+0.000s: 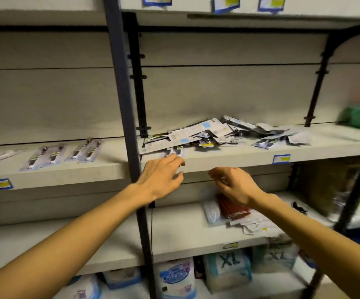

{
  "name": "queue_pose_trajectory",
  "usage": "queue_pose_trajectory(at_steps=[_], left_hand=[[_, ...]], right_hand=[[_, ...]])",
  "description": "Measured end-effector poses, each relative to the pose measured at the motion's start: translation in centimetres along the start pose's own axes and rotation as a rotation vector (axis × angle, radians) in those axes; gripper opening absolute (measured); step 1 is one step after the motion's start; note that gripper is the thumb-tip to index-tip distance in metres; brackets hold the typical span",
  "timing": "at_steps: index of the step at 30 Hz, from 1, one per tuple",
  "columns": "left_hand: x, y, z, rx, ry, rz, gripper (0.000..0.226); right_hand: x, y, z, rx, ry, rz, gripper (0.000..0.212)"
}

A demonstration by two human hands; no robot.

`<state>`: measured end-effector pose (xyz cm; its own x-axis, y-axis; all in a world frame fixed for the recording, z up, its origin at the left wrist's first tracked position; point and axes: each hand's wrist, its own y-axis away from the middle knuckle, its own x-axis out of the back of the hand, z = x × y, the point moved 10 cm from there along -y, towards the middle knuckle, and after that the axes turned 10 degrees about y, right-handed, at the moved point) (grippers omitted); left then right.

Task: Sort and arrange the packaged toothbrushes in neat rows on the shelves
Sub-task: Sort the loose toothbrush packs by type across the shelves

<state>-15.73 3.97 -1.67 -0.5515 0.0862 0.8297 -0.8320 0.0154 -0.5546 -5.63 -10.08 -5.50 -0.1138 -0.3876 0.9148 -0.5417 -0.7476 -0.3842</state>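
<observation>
Far left, a row of packaged toothbrushes [61, 155] lies flat on the grey shelf [101, 169]. The left hand [160, 179] reaches in, fingers loosely spread, tips touching a pack at the near edge of the jumbled pile [222, 135]. The right hand [236, 186] hovers below the shelf lip, fingers loosely curled, holding nothing visible.
</observation>
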Motion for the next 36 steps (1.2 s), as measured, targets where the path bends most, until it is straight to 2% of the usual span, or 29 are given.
queue_pose_trajectory(at_steps=[6,13,18,22,25,30,32,36], left_hand=[[-5.3,-7.7,7.7,-0.110,0.059,-0.031,0.031],[-10.8,-16.8,13.7,-0.206,0.099,-0.009,0.031],[-14.5,-24.5,16.2,-0.198,0.147,0.051,0.029],[-17.1,-30.4,15.5,-0.103,0.127,0.033,0.032],[-18.7,-33.7,14.2,-0.045,0.121,-0.013,0.037],[-21.0,-36.3,11.3,0.118,0.157,-0.035,0.037],[-22.0,-36.7,10.4,0.176,0.178,-0.050,0.038],[-23.5,-37.7,8.1,0.342,0.276,-0.067,0.045]], right_hand=[[3.5,2.8,10.4,-0.180,0.054,0.113,0.029],[6.9,2.4,21.7,-0.290,0.127,0.268,0.029],[8.4,-0.3,30.2,-0.342,0.132,0.278,0.030],[8.6,-3.5,35.4,-0.506,-0.034,0.419,0.033],[7.2,-7.0,36.0,-0.474,0.020,0.361,0.044],[6.4,-12.2,38.1,-0.375,0.218,0.090,0.057],[6.4,-13.0,39.6,-0.387,0.218,0.028,0.055],[6.1,-13.7,41.3,-0.322,0.227,0.008,0.032]])
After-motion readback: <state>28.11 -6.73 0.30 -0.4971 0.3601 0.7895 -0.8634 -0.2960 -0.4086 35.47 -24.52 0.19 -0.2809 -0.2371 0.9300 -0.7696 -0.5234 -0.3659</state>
